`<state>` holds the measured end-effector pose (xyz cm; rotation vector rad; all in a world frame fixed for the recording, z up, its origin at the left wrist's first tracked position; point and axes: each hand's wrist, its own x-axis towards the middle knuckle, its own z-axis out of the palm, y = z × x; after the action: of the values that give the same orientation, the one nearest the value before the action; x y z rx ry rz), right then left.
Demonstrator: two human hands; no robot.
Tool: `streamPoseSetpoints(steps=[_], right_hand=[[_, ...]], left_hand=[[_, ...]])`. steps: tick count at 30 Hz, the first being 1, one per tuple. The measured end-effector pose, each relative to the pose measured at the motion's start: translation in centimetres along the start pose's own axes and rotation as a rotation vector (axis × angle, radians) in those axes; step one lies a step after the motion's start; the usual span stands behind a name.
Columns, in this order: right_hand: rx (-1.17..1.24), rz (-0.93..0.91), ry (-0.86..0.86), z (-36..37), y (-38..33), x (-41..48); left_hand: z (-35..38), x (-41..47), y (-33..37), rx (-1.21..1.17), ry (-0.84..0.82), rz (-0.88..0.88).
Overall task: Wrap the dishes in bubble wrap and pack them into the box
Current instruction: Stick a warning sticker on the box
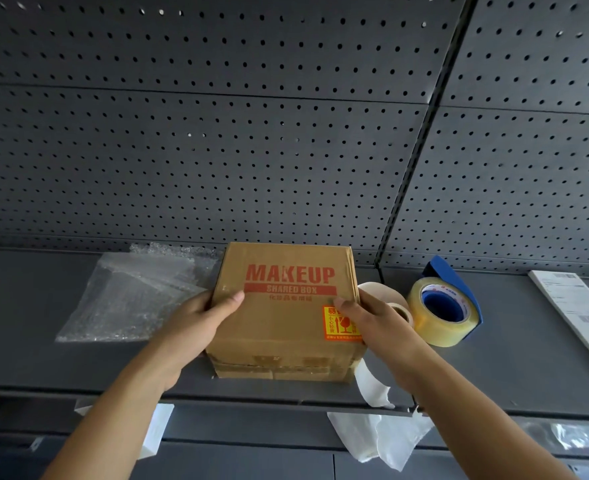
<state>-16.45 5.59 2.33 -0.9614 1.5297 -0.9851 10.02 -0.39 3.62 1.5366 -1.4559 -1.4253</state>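
Observation:
A closed brown cardboard box printed "MAKEUP SHARED BOX" stands on the grey shelf, with an orange fragile sticker on its lid. My left hand grips the box's left side, thumb lying on the lid. My right hand grips the right side, thumb on the sticker's corner. Clear bubble wrap lies flat on the shelf to the left of the box. No dishes are visible.
A roll of clear packing tape in a blue dispenser stands right of the box. A white paper roll sits behind my right hand, its loose end hanging over the shelf edge. A printed sheet lies far right. A grey pegboard backs the shelf.

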Motion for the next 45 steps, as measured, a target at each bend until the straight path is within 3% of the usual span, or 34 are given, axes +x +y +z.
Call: streamPoseSetpoints(steps=[6,12,16,24,35,41,45], right_hand=[[-0.106,-0.153,-0.034,-0.3,-1.2,-0.4],[-0.201,-0.333,0.057,-0.5,-1.2,-0.1],[-0.221,-0.411,0.133,0.2,0.8,-0.2],[-0.317,-0.381,0.229,0.9,5.3,-1.1],[-0.322,-0.374,0.209,0.7,4.5,-1.2],[-0.229,-0.412,0.348,1.3,3.9,-2.6],[-0.181,-0.469,0.481,2.5,3.4,-4.1]], left_hand=[[-0.2,-0.4,0.0,-0.025,0.036,0.184],[-0.1,0.2,-0.9,-0.003,0.035,0.342],[0.2,1.0,-3.0,0.027,0.042,0.352],[1.4,0.7,-7.7,0.026,0.108,0.352],[2.2,-0.1,-7.4,0.063,0.13,0.399],[0.3,1.2,-7.3,-0.15,0.052,0.473],[-1.0,3.8,-4.6,-0.312,0.067,0.361]])
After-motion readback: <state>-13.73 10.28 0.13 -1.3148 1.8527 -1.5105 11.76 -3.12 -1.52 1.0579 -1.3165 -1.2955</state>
